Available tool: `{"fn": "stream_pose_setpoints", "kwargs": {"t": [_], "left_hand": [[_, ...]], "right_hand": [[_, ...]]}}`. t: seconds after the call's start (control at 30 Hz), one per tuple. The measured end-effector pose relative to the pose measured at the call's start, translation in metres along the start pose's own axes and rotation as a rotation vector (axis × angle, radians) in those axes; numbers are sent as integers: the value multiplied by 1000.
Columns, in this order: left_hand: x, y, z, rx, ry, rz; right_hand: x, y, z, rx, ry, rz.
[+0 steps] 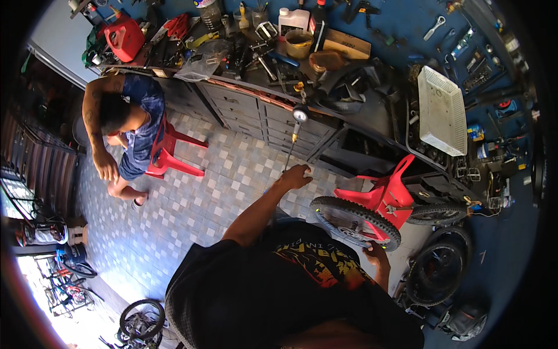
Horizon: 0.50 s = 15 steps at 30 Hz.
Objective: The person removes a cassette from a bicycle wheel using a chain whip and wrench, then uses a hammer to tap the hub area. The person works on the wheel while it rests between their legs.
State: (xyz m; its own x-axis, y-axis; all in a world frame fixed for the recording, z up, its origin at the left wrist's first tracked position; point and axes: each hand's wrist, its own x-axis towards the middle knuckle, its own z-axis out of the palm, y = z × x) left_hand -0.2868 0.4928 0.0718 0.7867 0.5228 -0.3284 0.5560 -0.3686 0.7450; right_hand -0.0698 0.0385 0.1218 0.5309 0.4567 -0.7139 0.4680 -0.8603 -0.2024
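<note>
My left arm reaches forward over the tiled floor. My left hand appears empty, its fingers loosely bent and apart. Just beyond it hangs a tire inflator with a round gauge, its thin hose running down close behind the hand. On my right, a bicycle wheel with a knobby black tire is tilted in front of a red plastic chair. My right hand is closed on the wheel's near edge; part of the hand is hidden behind my shirt and the tire.
A cluttered workbench with drawers runs along the blue wall, carrying tools, bottles and a white plastic basket. A seated person occupies another red chair at left. More wheels lean at right; bicycles stand lower left.
</note>
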Motion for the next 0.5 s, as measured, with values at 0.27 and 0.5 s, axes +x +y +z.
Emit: {"fn": "stream_pose_setpoints", "kwargs": {"t": [0.27,0.5], "left_hand": [[-45,-124,-99,-2,-39,-186],[-56,-174,-189,-111,262,-328]], "right_hand": [[25,-132,-4,264,157,-267],[16,-177,9,210,169,-211]]}}
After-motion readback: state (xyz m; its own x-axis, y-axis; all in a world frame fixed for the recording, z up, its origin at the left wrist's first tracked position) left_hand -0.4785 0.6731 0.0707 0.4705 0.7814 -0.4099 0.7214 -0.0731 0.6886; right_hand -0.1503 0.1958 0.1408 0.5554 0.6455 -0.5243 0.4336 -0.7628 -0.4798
